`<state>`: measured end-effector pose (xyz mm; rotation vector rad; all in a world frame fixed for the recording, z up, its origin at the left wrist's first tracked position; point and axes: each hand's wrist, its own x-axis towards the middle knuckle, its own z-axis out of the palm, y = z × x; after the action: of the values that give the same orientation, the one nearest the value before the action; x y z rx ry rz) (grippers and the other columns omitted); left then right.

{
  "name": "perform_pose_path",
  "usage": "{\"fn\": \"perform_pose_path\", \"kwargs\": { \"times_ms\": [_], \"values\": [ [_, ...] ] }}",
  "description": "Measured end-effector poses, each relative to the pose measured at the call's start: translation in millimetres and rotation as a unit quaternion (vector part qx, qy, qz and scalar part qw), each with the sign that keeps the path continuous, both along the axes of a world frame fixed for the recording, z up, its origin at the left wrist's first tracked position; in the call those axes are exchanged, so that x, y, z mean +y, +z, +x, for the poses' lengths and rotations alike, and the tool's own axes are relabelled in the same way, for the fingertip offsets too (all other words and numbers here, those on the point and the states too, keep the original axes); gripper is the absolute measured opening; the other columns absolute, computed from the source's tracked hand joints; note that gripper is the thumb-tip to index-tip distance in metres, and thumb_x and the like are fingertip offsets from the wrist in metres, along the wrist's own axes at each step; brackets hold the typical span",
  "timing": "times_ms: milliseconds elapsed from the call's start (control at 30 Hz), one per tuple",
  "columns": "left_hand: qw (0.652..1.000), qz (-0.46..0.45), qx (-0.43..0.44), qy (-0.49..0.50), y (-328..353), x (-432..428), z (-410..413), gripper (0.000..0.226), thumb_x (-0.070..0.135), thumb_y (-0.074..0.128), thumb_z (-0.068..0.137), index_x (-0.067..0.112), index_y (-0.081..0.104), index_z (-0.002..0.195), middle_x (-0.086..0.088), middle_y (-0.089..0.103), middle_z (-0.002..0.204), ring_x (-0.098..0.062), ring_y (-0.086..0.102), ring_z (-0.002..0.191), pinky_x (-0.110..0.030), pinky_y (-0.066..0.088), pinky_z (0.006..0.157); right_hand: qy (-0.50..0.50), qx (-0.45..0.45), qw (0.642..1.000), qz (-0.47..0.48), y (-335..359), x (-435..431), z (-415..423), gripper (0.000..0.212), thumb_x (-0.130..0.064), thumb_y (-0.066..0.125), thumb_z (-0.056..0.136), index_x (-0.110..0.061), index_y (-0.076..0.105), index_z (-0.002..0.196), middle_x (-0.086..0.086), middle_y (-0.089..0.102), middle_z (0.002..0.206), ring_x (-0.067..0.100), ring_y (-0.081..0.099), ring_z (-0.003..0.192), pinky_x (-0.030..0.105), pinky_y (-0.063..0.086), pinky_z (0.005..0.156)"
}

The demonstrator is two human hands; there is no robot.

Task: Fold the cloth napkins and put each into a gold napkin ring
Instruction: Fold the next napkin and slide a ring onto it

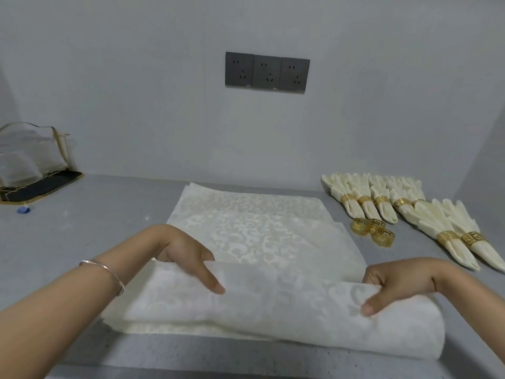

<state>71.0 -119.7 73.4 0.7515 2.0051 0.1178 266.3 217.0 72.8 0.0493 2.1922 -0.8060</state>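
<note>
No legible text — no labels, no numbers

I get soft, even, rather grey light with no plain source, and only faint shadows under the left hand and the right hand where they pinch the napkin, whose pale weave is nearly washed out between them. The whole picture is slightly soft. The wide lens bows the counter edge below the hands, stretches the forearms toward the lower corners, and smears the clear rack far left of the left hand.
</note>
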Motion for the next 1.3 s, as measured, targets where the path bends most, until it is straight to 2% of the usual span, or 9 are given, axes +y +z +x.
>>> {"fn": "perform_pose_path", "kwargs": {
  "times_ms": [167,233,333,433,500,600,1133,1233,1300],
  "values": [
    [0.988,0.109,0.091,0.061,-9,8,-41,0.026,0.049,0.069,0.081,0.029,0.062,0.068,0.014,0.063,0.075,-0.011,0.061,0.075,-0.019,0.047,0.073,-0.124,0.126,0.972,0.156,-5,18,-36,0.049,-0.062,0.060,0.080,-0.021,0.061,0.106,-0.013,0.059,0.116,0.011,0.057,0.109,0.023,0.044,0.093],
    [0.960,0.185,0.183,0.107,-20,11,-64,0.039,0.039,0.069,0.084,0.023,0.050,0.054,0.010,0.050,0.057,-0.012,0.050,0.057,-0.018,0.040,0.056,-0.113,0.211,0.948,0.212,-15,29,-60,0.049,-0.060,0.057,0.084,-0.011,0.061,0.090,0.000,0.061,0.090,0.010,0.059,0.081,0.026,0.045,0.076],
    [0.899,0.236,0.325,0.173,-39,19,-92,0.019,0.028,0.064,0.087,0.019,0.066,0.070,0.009,0.067,0.081,-0.011,0.062,0.074,-0.023,0.046,0.065,-0.114,0.281,0.930,0.207,-32,38,-94,0.043,-0.037,0.062,0.089,-0.014,0.038,0.061,-0.003,0.033,0.059,0.006,0.031,0.049,0.025,0.022,0.053],
    [0.853,0.252,0.405,0.211,-57,33,-109,0.016,0.026,0.061,0.089,0.017,0.070,0.080,0.012,0.067,0.095,-0.012,0.060,0.088,-0.023,0.040,0.063,-0.144,0.318,0.902,0.253,-44,48,-119,0.022,-0.037,0.060,0.091,-0.016,0.065,0.096,-0.006,0.057,0.095,0.009,0.058,0.089,0.021,0.040,0.074],
    [0.831,0.260,0.433,0.233,-67,41,-119,0.013,0.027,0.060,0.090,0.019,0.069,0.085,0.013,0.063,0.096,-0.012,0.058,0.092,-0.023,0.035,0.061,-0.185,0.329,0.878,0.294,-52,55,-135,0.043,-0.041,0.059,0.091,-0.013,0.060,0.124,-0.001,0.059,0.124,0.017,0.055,0.117,0.025,0.041,0.093],
    [0.807,0.261,0.469,0.245,-82,49,-138,0.012,0.030,0.062,0.089,0.020,0.068,0.091,0.009,0.065,0.103,-0.014,0.060,0.102,-0.026,0.036,0.073,-0.199,0.368,0.857,0.300,-59,62,-155,0.032,-0.042,0.062,0.088,-0.016,0.068,0.106,0.001,0.066,0.112,0.020,0.060,0.107,0.027,0.044,0.079],
    [0.784,0.258,0.482,0.294,-104,68,-176,0.010,0.027,0.060,0.090,0.020,0.068,0.090,0.006,0.068,0.101,-0.018,0.060,0.100,-0.030,0.035,0.082,-0.247,0.430,0.806,0.322,-88,80,-192,0.018,-0.036,0.065,0.086,-0.019,0.069,0.090,-0.006,0.059,0.078,0.021,0.059,0.095,0.031,0.031,0.089],
    [0.783,0.204,0.524,0.265,-107,70,-172,0.024,0.028,0.058,0.092,0.020,0.063,0.114,0.000,0.060,0.123,-0.022,0.050,0.118,-0.034,0.029,0.097,-0.242,0.435,0.785,0.369,-89,74,-193,0.024,-0.036,0.063,0.086,-0.023,0.064,0.107,-0.003,0.064,0.106,0.019,0.052,0.113,0.033,0.025,0.101],
    [0.771,0.179,0.562,0.239,-110,72,-165,0.050,0.024,0.056,0.093,0.018,0.040,0.140,-0.007,0.031,0.152,-0.026,0.024,0.141,-0.041,0.010,0.114,-0.225,0.427,0.775,0.409,-89,64,-188,0.042,-0.034,0.058,0.089,-0.023,0.050,0.128,-0.001,0.049,0.136,0.018,0.037,0.131,0.035,0.014,0.112]
  ]
}}
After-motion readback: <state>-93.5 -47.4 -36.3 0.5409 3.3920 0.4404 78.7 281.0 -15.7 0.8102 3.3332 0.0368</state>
